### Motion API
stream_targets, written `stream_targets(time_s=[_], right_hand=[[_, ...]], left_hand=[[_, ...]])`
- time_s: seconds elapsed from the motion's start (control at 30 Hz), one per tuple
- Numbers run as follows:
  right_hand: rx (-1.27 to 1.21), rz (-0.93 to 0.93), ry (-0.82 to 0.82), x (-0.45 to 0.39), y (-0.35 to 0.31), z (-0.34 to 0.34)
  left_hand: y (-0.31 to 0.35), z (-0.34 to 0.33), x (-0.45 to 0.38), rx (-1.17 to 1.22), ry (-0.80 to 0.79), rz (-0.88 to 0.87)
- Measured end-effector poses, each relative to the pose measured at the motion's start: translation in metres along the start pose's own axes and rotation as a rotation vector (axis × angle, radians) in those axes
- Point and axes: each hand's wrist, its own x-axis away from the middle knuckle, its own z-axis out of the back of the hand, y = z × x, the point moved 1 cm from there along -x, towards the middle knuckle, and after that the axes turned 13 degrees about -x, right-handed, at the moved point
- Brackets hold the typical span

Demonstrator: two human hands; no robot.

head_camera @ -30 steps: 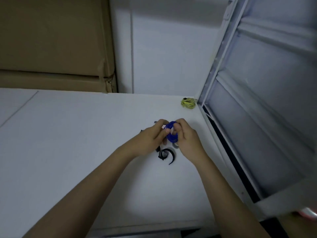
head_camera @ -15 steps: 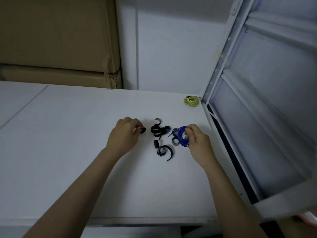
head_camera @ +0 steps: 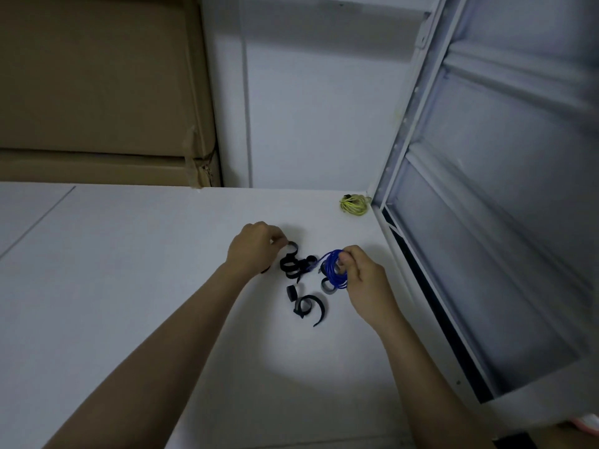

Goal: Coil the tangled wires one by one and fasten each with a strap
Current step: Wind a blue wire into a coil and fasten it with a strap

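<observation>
My right hand [head_camera: 363,280] gripped the blue wire coil [head_camera: 334,270] near the bench [head_camera: 129,270] edge at three o'clock; my left hand [head_camera: 254,247] pinched a black strap [head_camera: 291,246], open bench toward nine o'clock.

A single head-worn wide-angle view looks forward and down from above onto the white worktop [head_camera: 129,286], close over both forearms.

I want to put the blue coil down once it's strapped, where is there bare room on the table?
The table is bare left of the left hand, and along the near edge between the forearms. There is also a bare strip between the black straps and the yellow-green coil. It is crowded between the hands, by the straps and the blue coil.
</observation>
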Motion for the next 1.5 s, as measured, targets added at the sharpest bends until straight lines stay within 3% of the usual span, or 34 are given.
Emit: stream_targets(time_s=[0.17, 0.3, 0.4, 0.73, 0.9, 1.13, 1.27, 1.5], right_hand=[[0.048, -0.048, 0.086, -0.008, 0.001, 0.008], [0.007, -0.03, 0.074, -0.009, -0.002, 0.014], [-0.022, -0.014, 0.031, -0.015, -0.005, 0.008], [-0.107, -0.097, 0.063, -0.029, -0.004, -0.013], [-0.116, -0.095, 0.055, -0.032, -0.009, -0.002], [-0.254, 0.073, -0.038, -0.042, -0.047, -0.001], [-0.1, 0.132, -0.166, -0.045, -0.057, -0.001], [-0.148, 0.181, -0.122, -0.039, -0.06, 0.005]], left_hand=[[0.015, -0.004, -0.031, -0.077, -0.205, 0.054], [-0.007, 0.008, -0.033, 0.032, -0.15, 0.017], [-0.024, 0.015, -0.021, 0.07, -0.201, -0.056], [-0.001, -0.011, -0.042, -0.03, -0.234, -0.219], [0.001, -0.012, -0.052, -0.057, -0.198, -0.199], [0.021, 0.033, -0.036, 0.046, -0.041, -0.291], [0.031, 0.059, -0.023, 0.121, -0.093, -0.323], [0.031, 0.085, -0.009, 0.397, -0.292, -0.351]])
